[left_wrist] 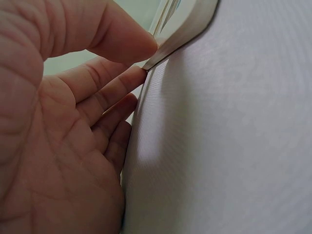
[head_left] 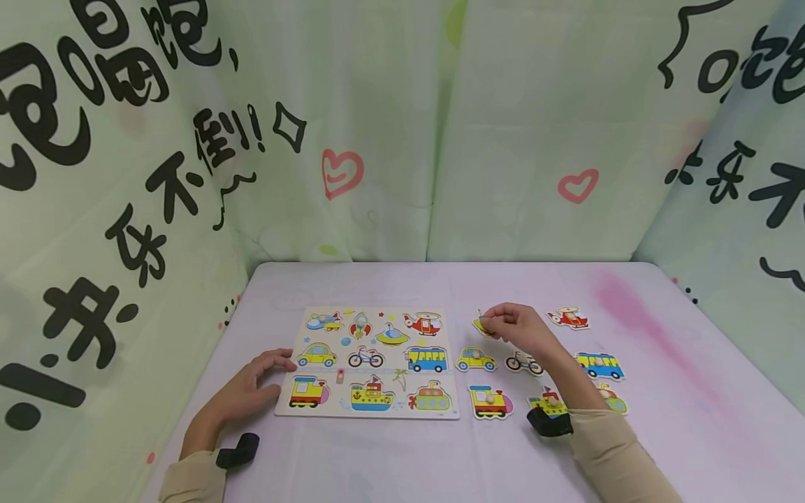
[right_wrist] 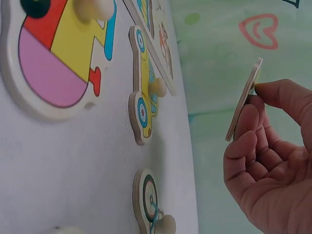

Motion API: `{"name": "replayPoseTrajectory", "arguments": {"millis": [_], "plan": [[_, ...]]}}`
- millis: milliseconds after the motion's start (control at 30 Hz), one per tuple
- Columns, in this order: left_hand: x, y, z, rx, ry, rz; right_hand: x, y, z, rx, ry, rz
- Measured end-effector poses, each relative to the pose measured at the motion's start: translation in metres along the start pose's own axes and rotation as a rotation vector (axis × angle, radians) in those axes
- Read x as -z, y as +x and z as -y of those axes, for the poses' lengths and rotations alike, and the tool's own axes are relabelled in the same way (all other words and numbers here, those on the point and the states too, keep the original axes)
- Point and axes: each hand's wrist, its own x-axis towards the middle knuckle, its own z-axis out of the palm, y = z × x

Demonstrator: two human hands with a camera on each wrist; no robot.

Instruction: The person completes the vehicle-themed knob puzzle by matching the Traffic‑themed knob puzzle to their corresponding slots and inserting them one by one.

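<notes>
My right hand [head_left: 520,328] pinches a yellow flying saucer puzzle piece [head_left: 480,325] between thumb and fingers, right of the board. In the right wrist view this piece [right_wrist: 243,102] is tilted and seen edge-on, raised off the table; its knob is hidden by the fingers. A white wooden puzzle board [head_left: 371,412] with pictures of vehicles lies flat on the table. At the board's left edge rests my left hand [head_left: 251,391], fingers loosely bent. In the left wrist view its thumb and fingertips are right at the board's corner [left_wrist: 187,29].
Right of the board lie more knobbed pieces: a car [head_left: 476,359], bicycle [head_left: 523,363], train [head_left: 490,402], ship [head_left: 548,401], submarine [head_left: 611,398], bus [head_left: 600,365] and helicopter [head_left: 569,318]. Printed curtains [head_left: 528,140] hang around the white-covered table [head_left: 377,461].
</notes>
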Motion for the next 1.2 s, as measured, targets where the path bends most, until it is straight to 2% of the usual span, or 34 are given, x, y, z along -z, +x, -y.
{"name": "replayPoseTrajectory", "arguments": {"millis": [333,833,1200], "plan": [[0.001,-0.001,-0.001,0.001,0.005,0.002,-0.022,0.0,0.013,0.024,0.005,0.039],[0.001,-0.001,0.0,-0.017,0.004,-0.006,-0.057,-0.006,0.021,0.108,-0.004,0.146],[0.0,0.0,0.001,0.0,0.004,0.003,-0.079,-0.003,0.035,0.17,0.008,0.203]]}}
